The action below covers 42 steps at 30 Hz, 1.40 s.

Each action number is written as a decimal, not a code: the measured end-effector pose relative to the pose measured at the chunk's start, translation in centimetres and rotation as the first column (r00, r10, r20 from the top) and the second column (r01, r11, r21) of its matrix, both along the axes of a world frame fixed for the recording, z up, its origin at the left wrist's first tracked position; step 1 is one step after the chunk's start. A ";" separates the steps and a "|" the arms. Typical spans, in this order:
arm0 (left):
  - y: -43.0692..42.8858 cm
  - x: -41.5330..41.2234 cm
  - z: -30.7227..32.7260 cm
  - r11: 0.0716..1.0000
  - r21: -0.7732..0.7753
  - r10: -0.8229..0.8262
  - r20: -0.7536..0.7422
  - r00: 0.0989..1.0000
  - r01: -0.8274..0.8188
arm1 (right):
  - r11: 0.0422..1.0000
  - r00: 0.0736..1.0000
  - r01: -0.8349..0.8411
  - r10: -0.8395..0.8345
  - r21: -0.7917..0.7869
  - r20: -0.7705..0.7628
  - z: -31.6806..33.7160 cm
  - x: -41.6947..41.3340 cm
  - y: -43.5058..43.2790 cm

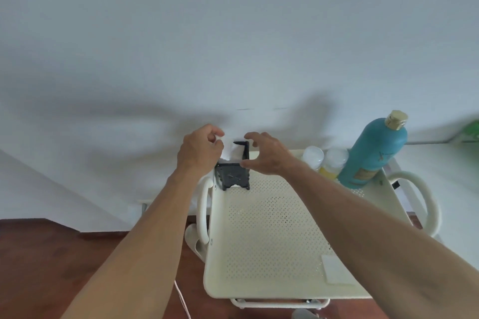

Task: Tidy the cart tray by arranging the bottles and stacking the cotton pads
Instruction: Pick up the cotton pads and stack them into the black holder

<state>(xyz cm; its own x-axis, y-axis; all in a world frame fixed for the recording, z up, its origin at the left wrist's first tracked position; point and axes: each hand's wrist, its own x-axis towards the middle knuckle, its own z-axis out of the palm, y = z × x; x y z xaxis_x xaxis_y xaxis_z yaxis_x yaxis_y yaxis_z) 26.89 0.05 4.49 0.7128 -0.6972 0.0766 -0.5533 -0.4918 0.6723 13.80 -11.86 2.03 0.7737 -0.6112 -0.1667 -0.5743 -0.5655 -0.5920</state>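
The cart tray [272,235] is cream, with many small holes, and it fills the lower middle of the view. It has a round handle [202,212] on its left side and another handle [425,199] on its right side.

At the 11 o'clock corner of the tray stands a small black holder [234,176] with an open top. White cotton pads [233,150] stand inside it and rise above its rim.

The left hand [201,149] is at the left side of the holder. Its fingers [216,134] are curled and seem to pinch the top edge of the white pads, but the exact contact is small and I cannot tell it with certainty. The right hand [267,154] is at the right side of the holder. Its fingers are spread and bent like a claw, the thumb near the holder's right wall and the other fingertips above the far rim; they are released and grasp nothing that I can see.

At 1 o'clock on the tray the bottles stand together in a row, upright. The tall teal bottle [373,153] with a gold cap is the most to the right. Just beside it on its left is a yellow bottle [334,163] with a clear cap, and then a smaller white-capped bottle [313,156], partly hidden behind the right forearm.

One more flat white cotton pad [334,269] lies alone at 5 o'clock on the tray, close to the right forearm and well apart from the holder.

Under the cart is a brown wooden floor [51,267], and behind it a white wall [233,33].
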 end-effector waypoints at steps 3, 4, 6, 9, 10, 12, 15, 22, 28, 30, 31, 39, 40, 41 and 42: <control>-1.1 -0.7 -0.1 0.999 0.025 -0.042 -0.015 0.999 0.042 | 0.999 1.000 -0.022 0.022 0.028 0.017 -0.4 0.0 0.0; -1.4 -0.8 -0.2 0.998 0.044 -0.052 -0.020 0.998 0.053 | 0.999 0.999 -0.023 0.022 0.036 0.024 -0.4 0.0 0.0; -1.8 -0.8 -0.6 0.991 0.106 -0.080 -0.010 0.997 0.081 | 0.999 0.999 -0.023 0.022 0.048 0.034 -0.5 0.0 0.0; -1.8 -0.7 -1.2 0.963 0.234 -0.163 0.120 0.979 0.132 | 0.998 0.998 -0.013 0.009 0.069 0.057 -0.7 -0.1 -0.3; -1.7 -0.7 -1.3 0.954 0.269 -0.189 0.182 0.965 0.136 | 0.997 0.998 -0.009 0.004 0.076 0.066 -0.8 -0.2 -0.3; -1.6 -0.6 -1.4 0.939 0.320 -0.225 0.288 0.931 0.128 | 0.996 0.997 -0.005 -0.002 0.090 0.082 -0.9 -0.2 -0.3; -1.6 -0.5 -1.4 0.949 0.296 -0.227 0.412 0.882 0.106 | 0.994 0.996 -0.008 -0.003 0.108 0.093 -1.1 -0.2 -0.5; -2.4 -0.4 -0.9 0.879 0.450 -0.344 0.363 0.866 0.160 | 0.992 0.994 -0.020 0.006 0.123 0.112 -1.3 -0.4 -0.7; -3.2 0.1 -1.0 0.875 0.475 -0.251 0.277 0.927 0.095 | 0.990 0.991 -0.025 0.007 0.136 0.132 -1.5 -0.4 -0.7; -3.3 -0.1 -1.2 0.866 0.493 -0.243 0.264 0.933 0.086 | 0.990 0.991 -0.025 0.007 0.139 0.130 -1.6 -0.4 -0.6; -3.3 -0.2 -1.2 0.861 0.501 -0.239 0.254 0.937 0.084 | 0.990 0.992 -0.026 0.008 0.140 0.127 -1.6 -0.5 -0.5; -1.5 -0.7 -0.7 0.936 0.351 -0.133 0.267 0.954 0.032 | 0.996 0.995 0.003 -0.012 0.091 0.101 -1.4 -1.0 0.1; -1.3 -0.9 -0.5 0.948 0.319 -0.121 0.283 0.952 0.026 | 0.996 0.994 0.013 -0.023 0.090 0.108 -1.4 -1.4 0.2; -1.0 -1.1 -0.3 0.957 0.291 -0.108 0.298 0.948 0.018 | 0.996 0.993 0.021 -0.031 0.086 0.114 -1.3 -1.9 0.2; -0.8 -1.4 -0.1 0.963 0.270 -0.096 0.307 0.947 0.010 | 0.996 0.992 0.028 -0.038 0.079 0.117 -1.2 -2.4 0.3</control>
<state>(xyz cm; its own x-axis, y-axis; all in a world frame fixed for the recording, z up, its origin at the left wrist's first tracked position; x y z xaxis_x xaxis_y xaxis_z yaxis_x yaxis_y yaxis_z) 25.54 -0.72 4.42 0.6435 -0.7588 0.1007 -0.7448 -0.5903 0.3113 11.36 -11.61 0.81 0.7705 -0.6255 -0.1225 -0.5149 -0.4975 -0.6981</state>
